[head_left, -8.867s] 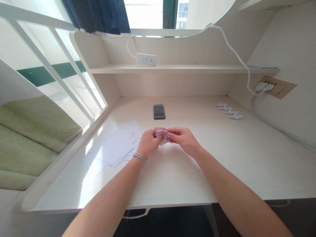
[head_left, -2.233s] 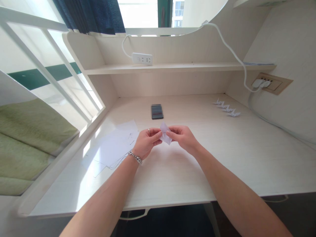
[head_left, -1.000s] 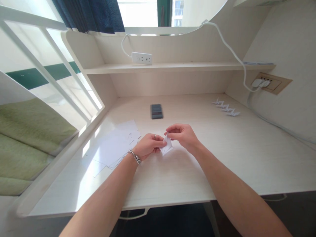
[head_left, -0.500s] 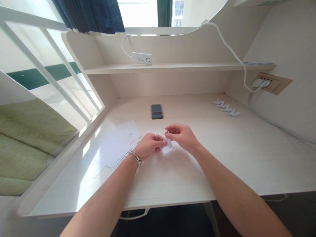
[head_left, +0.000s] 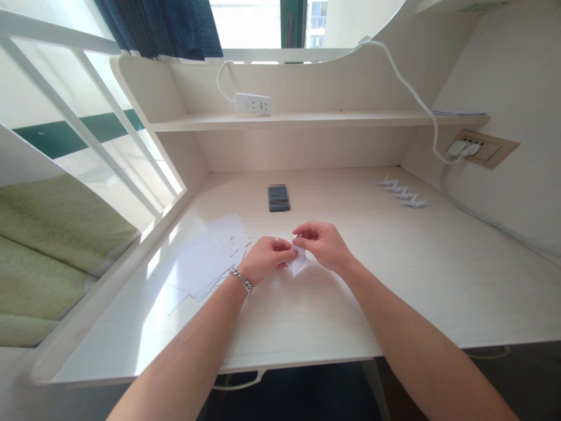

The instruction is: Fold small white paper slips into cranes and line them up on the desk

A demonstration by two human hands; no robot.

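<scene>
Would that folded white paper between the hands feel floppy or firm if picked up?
The folded paper would probably be very light, being small and thin. Its creases likely make it firmer than the flat loose sheets on the desk. Its pointed tip looks thin, so might bend if pushed.

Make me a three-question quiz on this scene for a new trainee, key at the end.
1. Count: how many origami cranes stand in the row toward the right rear of the desk?

2. True or false: the left hand is holding the folded white paper.

3. Multiple choice: where is the white power strip?
a) On the desk, among the loose sheets
b) On the shelf above the desk
c) Under the row of cranes

Key: 1. Four. 2. True. 3. b.
</scene>
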